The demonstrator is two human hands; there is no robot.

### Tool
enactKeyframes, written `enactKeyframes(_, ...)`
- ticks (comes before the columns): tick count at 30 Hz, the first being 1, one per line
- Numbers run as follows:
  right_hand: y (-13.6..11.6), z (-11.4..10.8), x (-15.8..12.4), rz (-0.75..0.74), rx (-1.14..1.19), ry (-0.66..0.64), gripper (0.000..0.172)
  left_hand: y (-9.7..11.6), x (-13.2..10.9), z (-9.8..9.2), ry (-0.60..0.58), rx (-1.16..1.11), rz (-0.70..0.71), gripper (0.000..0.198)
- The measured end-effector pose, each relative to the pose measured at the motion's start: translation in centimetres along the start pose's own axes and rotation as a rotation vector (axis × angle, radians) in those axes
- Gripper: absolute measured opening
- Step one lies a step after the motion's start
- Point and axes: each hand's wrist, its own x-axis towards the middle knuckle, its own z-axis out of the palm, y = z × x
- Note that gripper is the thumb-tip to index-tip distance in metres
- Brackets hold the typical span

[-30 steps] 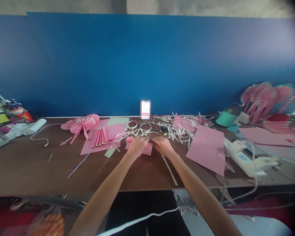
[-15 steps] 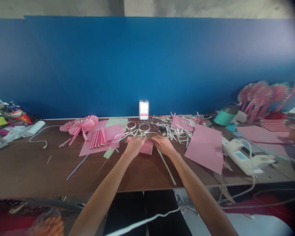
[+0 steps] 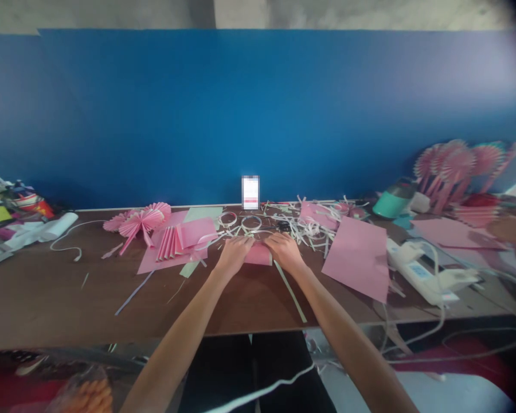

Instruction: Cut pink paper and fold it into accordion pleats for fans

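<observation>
A small sheet of pink paper (image 3: 258,254) lies low over the brown table between my two hands. My left hand (image 3: 236,252) grips its left part, fingers curled over the far edge. On the other side my right hand (image 3: 282,250) pinches the same sheet, fingers bent inward. The fingertips and the far edge of the paper are partly hidden. Just beyond the hands are two rolls of tape, one of them a pale ring (image 3: 251,223). A pale green strip (image 3: 290,291) lies by my right wrist. Pleated pink paper (image 3: 170,244) rests to the left on a flat pink sheet.
Paper fans (image 3: 143,221) lie at the left back. A lit phone (image 3: 250,193) leans on the blue wall. White scraps (image 3: 303,226) and a large pink sheet (image 3: 358,258) are to the right, beside a white power strip (image 3: 421,272) with cables. Another person's blurred hand (image 3: 513,232) is far right.
Both hands keep hold of the pink paper. The paper's visible part has shifted slightly right and looks wider between the hands, its near edge a little farther from me.
</observation>
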Motion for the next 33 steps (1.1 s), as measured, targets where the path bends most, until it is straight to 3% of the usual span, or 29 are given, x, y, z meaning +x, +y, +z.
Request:
enactKeyframes(9,-1.2,-0.2,0.5,-0.06,-0.05,-0.007,0.016,0.1,0.1,0.1,0.023,0.02,0.022,0.019)
enactKeyframes(13,-0.6,0.1,0.3,-0.039,-0.062,-0.019,0.016,-0.1,0.3,0.8,0.054,-0.026,0.077,0.03)
enactKeyframes(21,-0.5,-0.7,0.3,-0.009,-0.02,-0.001,0.019,-0.4,0.2,0.8,0.036,-0.038,0.047,0.034)
enactKeyframes(28,-0.5,0.0,0.1,-0.05,-0.061,-0.052,0.019,-0.3,0.1,1.4,0.04,-0.032,0.057,0.037)
enactKeyframes(33,0.1,-0.1,0.0,-0.034,-0.055,-0.018,0.022,-0.6,-0.2,0.9,0.009,-0.013,0.015,0.032)
